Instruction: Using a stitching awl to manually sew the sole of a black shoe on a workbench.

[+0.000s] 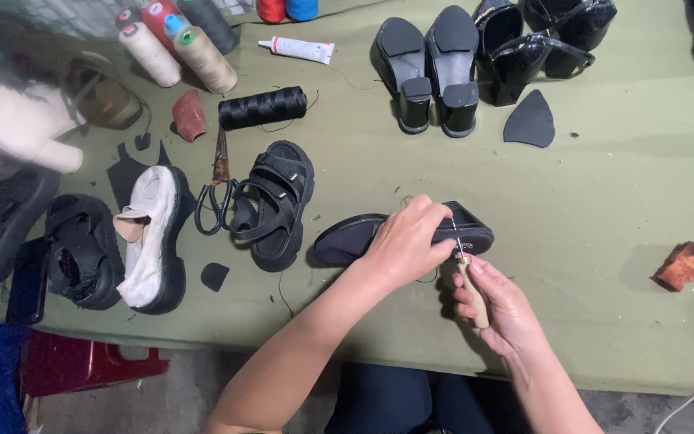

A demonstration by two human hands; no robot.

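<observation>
Flat slip-on fabric shoe (347, 239) under left hand: black, dark sole edge.
Wooden-handled stitching awl (472, 291) in right hand: pale tan handle, silvery needle.
Woven table cloth (604, 209): olive green.
Strappy chunky sandal (276, 205) at 9 o'clock: black.
Platform leather shoe (154, 233) further at 9 o'clock: white upper, black sole.
Thread cylinder spool (263, 108) at 11 o'clock: black.
Small rough block (681, 266) at 3 o'clock: reddish brown.

light: soft, even, bright | shadows: faint, short | glare: glossy black heels (552, 32) | blur: left edge smeared
</observation>
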